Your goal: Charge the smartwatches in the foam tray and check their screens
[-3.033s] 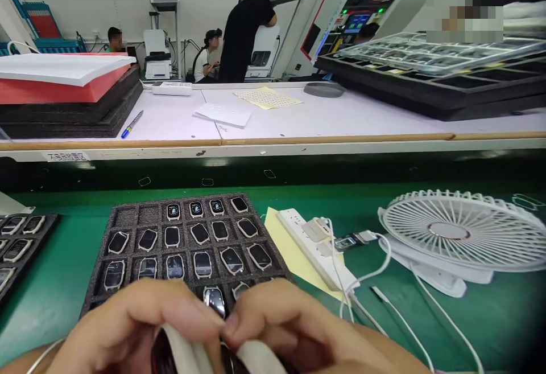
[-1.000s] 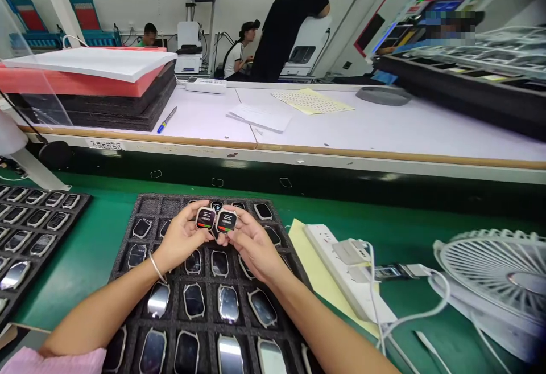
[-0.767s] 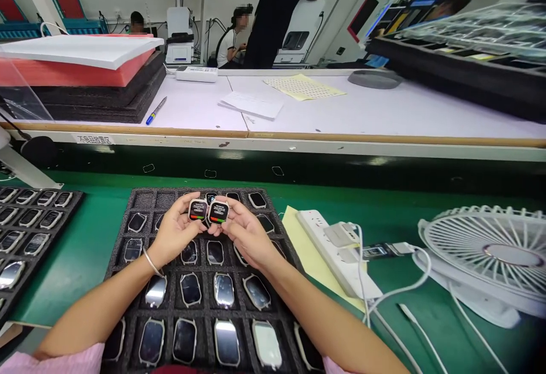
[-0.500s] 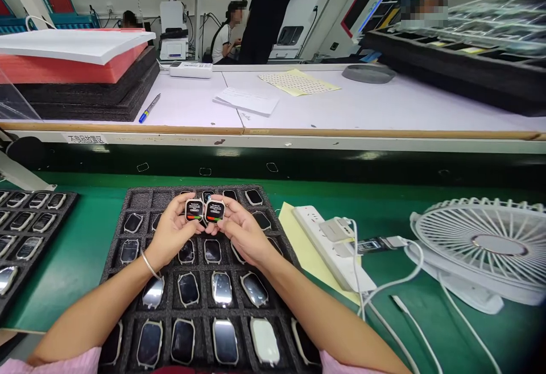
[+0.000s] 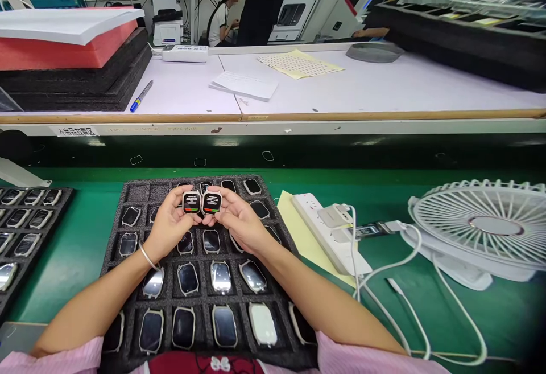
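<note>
My left hand (image 5: 170,227) and my right hand (image 5: 239,221) meet above a black foam tray (image 5: 136,193). Each holds a square smartwatch by its edges: the left one (image 5: 191,202) and the right one (image 5: 212,202) sit side by side, their lit screens facing me with a red and green bar. Their screen text is too small to read. Several more watches (image 5: 187,278) lie in the tray's cells beneath my forearms, and my hands hide the cells directly below them. A thin metal bangle circles my left wrist.
A second foam tray of watches (image 5: 32,214) lies at left on the green mat (image 5: 85,249). To the right are a white power strip (image 5: 326,231) on yellow paper, white cables and a white fan (image 5: 473,226). Behind rises a white bench (image 5: 179,92).
Three seconds ago my hands were low near my body over a pale cloth. Now they are raised over the tray holding the watches, and the view has tilted down.
</note>
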`<state>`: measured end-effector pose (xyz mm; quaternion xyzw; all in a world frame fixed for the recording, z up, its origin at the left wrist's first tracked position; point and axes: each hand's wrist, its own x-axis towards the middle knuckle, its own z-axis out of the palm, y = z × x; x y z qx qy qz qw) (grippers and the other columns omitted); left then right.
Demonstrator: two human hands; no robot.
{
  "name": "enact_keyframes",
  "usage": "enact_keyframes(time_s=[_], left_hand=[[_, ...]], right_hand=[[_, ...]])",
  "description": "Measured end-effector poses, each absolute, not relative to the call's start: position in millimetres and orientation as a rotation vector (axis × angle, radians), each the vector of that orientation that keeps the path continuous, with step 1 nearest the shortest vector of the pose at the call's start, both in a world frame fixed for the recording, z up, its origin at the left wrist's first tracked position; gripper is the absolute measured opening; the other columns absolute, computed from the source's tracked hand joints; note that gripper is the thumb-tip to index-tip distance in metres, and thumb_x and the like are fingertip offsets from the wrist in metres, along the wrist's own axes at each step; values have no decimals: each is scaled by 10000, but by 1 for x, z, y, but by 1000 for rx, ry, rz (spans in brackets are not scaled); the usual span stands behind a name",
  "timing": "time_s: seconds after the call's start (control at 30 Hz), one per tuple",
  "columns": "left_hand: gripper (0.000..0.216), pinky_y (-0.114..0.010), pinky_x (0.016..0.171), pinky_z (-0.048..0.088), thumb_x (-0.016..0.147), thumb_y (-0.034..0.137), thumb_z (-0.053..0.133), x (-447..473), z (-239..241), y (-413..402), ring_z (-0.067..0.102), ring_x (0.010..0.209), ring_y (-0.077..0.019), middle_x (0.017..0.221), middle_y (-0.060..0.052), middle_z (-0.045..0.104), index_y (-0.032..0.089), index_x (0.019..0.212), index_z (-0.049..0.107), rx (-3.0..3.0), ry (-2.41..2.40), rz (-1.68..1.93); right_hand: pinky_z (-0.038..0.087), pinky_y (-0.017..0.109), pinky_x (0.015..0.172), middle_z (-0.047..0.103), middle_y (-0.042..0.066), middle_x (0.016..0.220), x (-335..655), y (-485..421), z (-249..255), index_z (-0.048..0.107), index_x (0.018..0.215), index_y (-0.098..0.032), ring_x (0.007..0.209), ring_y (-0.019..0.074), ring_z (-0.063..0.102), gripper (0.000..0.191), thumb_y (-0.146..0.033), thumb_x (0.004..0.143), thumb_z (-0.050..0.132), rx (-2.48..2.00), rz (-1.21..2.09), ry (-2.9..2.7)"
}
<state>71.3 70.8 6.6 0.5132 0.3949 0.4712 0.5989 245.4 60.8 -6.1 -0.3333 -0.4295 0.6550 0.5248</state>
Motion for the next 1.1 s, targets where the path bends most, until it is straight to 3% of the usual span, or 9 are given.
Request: enact_keyframes(time_s=[1.1], left_hand=[[450, -233, 650, 565, 763, 172, 713, 71, 3, 72, 645, 654, -83, 1042, -32, 662, 206, 1182, 552, 1233, 951, 1112]], right_hand=[[540, 334, 698, 667, 18, 938, 245, 60, -11, 555, 1224, -239, 729, 161, 671, 447, -248, 805, 710, -806, 1543, -1089]])
